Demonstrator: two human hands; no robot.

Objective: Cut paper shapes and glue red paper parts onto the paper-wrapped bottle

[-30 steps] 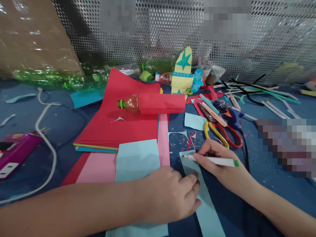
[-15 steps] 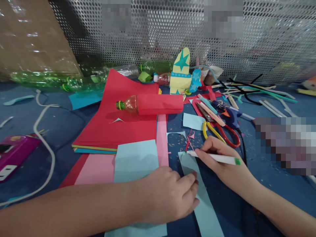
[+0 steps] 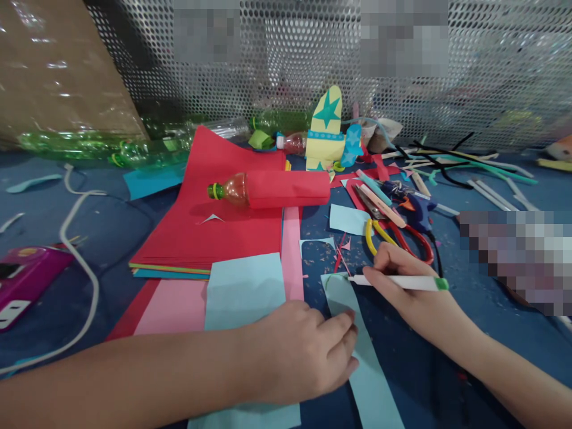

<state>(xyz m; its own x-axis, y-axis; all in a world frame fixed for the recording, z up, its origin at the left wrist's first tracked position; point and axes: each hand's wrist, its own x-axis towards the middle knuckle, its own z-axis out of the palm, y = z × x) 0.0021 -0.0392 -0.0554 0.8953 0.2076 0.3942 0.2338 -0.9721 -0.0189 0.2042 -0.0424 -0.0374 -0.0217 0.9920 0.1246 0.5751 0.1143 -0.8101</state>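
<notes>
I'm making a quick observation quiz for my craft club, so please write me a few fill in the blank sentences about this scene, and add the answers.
1. The right hand holds a white marker with a ____ end.
2. The left hand lies partly over a long paper strip coloured light ____.
3. The bottle lying on the paper stack is wrapped in ____ paper.
4. The yellow cutout has a teal ____ on its upper part.

Missing words: green; blue; red; star.

The right hand (image 3: 420, 313) holds a marker (image 3: 415, 283) at the blue strip (image 3: 378, 375) under the left hand (image 3: 304, 351).
</notes>
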